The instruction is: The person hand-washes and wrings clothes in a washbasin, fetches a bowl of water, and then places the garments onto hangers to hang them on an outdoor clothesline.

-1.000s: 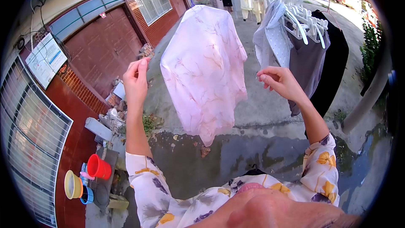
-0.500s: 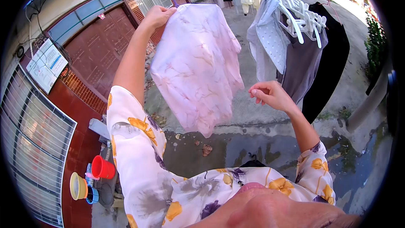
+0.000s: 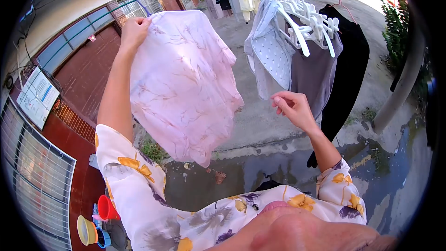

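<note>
My left hand [image 3: 134, 32] is raised and pinches the top corner of a pale pink shirt [image 3: 186, 83] with a faint branch print. Right by that hand rises the purple hook of a hanger [image 3: 143, 3], meeting the green line [image 3: 104, 16]; most of the hanger is hidden in the shirt. The shirt hangs spread out in front of me. My right hand [image 3: 295, 110] is held up to the right of the shirt, apart from it, with fingers curled together and nothing visible in them. Behind it hangs a light grey dotted garment [image 3: 272, 53].
Several white hangers [image 3: 297, 18] crowd the line at the right, beside a grey garment [image 3: 313, 69] and black trousers [image 3: 350, 69]. More laundry [image 3: 232, 2] hangs farther back. A red bucket [image 3: 108, 207] and a yellow bucket [image 3: 87, 230] stand lower left. The ground [image 3: 232, 172] is wet.
The view has shifted, so the shirt, my left hand and the hanging clothes appear farther left. The gap between my right hand and the shirt has widened. My left hand keeps its hold.
</note>
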### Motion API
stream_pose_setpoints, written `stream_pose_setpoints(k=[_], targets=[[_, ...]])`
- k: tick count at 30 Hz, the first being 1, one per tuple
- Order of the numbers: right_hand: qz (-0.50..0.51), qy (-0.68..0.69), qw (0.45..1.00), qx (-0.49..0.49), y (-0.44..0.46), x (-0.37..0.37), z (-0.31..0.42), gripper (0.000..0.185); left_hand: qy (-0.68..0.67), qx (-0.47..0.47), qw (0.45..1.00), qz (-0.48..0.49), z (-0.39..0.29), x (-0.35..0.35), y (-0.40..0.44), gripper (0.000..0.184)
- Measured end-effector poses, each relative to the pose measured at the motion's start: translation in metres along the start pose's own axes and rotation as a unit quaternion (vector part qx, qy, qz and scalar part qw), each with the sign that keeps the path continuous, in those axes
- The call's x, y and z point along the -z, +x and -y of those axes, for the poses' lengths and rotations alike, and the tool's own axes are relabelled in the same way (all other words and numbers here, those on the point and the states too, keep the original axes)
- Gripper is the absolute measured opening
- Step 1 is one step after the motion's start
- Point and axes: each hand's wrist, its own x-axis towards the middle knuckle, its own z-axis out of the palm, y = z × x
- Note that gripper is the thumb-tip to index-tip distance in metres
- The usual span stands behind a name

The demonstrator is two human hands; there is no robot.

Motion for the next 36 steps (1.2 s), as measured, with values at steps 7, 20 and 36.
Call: stream_pose_setpoints(k=[7,20,36], targets=[[-0.491,-0.047,0.817,0.299,0.003,0.135,0.062,0.019,-0.039,0.014,0.999,-0.014,0.016,0.010,0.008,0.038],[-0.074,-0.126,0.978,-0.147,0.141,0.272,0.069,0.036,-0.108,-0.021,0.994,-0.025,0.017,0.042,0.012,0.036],[-0.099,0.102,0.986,-0.082,0.143,0.262,0.061,0.023,-0.103,-0.022,0.994,-0.005,-0.028,0.039,-0.059,0.037]])
